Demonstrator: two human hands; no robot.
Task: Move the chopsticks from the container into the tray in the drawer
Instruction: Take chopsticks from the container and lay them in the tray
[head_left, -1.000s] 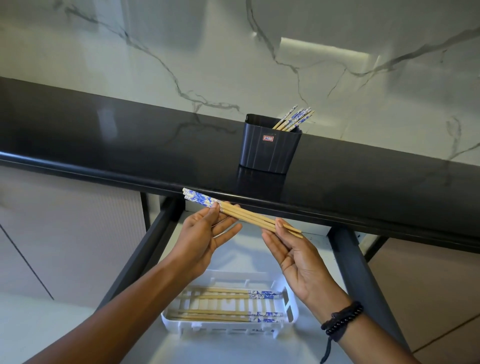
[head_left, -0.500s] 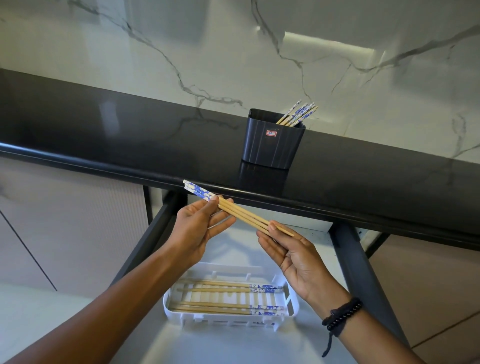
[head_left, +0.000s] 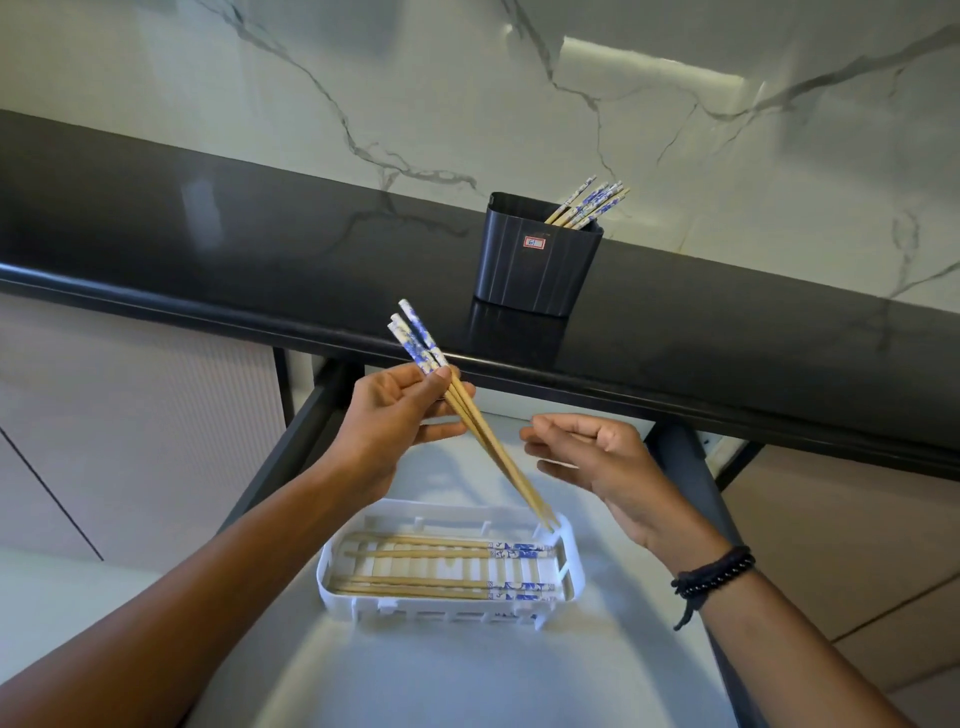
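My left hand pinches a small bundle of wooden chopsticks with blue-and-white tops. They tilt steeply, tops up over the counter edge, tips down at the right end of the white slotted tray. That tray sits in the open drawer and holds several chopsticks lying flat, patterned ends to the right. My right hand hovers just right of the bundle, fingers loosely curled, holding nothing. A dark ribbed container stands on the counter with more chopsticks leaning out to the right.
The black glossy countertop runs across the view, with a marble wall behind it. Dark drawer rails flank the pale drawer floor. Pale cabinet fronts lie to either side.
My right hand has let go of the bundle's tips and drawn back to the right. My left hand has swung the chopsticks from near level to steeply tilted, tips down toward the tray.
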